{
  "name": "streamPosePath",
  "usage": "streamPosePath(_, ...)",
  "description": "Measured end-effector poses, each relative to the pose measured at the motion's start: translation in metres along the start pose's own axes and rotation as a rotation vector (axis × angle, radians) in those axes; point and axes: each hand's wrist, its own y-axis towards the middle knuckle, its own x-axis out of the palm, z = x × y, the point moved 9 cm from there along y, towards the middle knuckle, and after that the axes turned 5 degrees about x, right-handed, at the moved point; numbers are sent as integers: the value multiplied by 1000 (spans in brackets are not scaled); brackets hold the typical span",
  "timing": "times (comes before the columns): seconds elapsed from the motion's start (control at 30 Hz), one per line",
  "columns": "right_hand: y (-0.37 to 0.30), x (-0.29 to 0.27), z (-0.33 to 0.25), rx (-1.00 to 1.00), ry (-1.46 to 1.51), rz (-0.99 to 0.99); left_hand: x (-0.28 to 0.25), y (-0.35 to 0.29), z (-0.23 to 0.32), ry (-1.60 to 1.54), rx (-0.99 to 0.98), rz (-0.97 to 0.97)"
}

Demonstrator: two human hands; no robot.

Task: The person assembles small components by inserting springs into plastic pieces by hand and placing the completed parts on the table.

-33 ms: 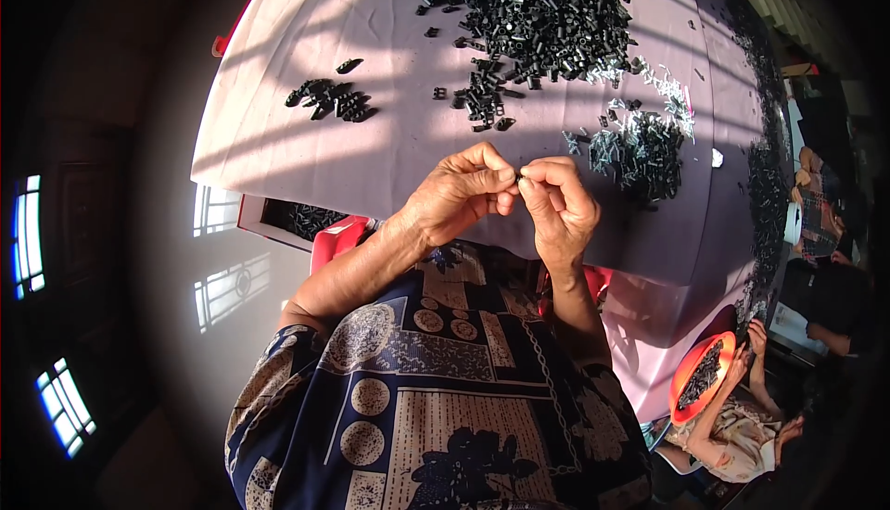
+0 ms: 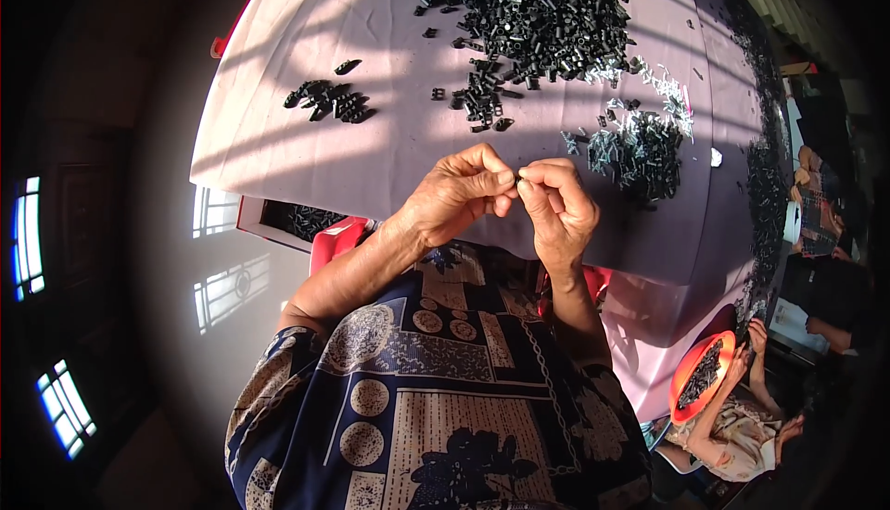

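My left hand (image 2: 463,192) and my right hand (image 2: 560,210) meet above the near part of the table, fingertips almost touching. Between their pinched thumbs and forefingers is a tiny dark piece (image 2: 517,180), mostly covered by the fingers; its kind cannot be made out. Beyond my hands lies a big heap of small black plastic parts (image 2: 547,14), with a looser cluster (image 2: 480,95) at its near edge. To the right of my right hand is a pile of thin grey and dark pin-like pieces (image 2: 644,150). A small group of black assembled-looking pieces (image 2: 329,100) lies on the left.
A pale pink cloth (image 2: 306,153) covers the table. Below its left edge stands an open box (image 2: 264,223) holding dark parts, beside a red chair (image 2: 336,239). At the lower right, another person's hands (image 2: 749,352) are near an orange basin (image 2: 684,394) of black parts. More people sit along the right.
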Motion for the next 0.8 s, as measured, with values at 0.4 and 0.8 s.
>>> streamPosePath(0.4, -12, 10, -2, -182, -253, 23, -6, -11, 6, 220, 23, -19)
streamPosePath(0.8, 43, 38, 26, -225, -533, -80, -18, -11, 10, 426, -7, 9)
